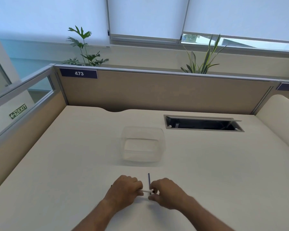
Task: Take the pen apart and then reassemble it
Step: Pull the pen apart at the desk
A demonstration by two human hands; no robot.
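My left hand (125, 190) grips the white pen barrel (146, 191), which lies level between both hands just above the desk. My right hand (165, 191) pinches the barrel's right end, where a small dark tip shows. A thin blue refill (149, 179) sticks up and away from the right hand's fingers, crossing behind the barrel; whether it lies on the desk or is held I cannot tell. A small dark bit shows at the left hand's far edge (111, 186).
A clear plastic container (143, 144) stands on the white desk (73, 164) beyond the hands. An open cable hatch (203, 125) is set into the desk at the back right. Beige partition walls enclose the desk at the back and left.
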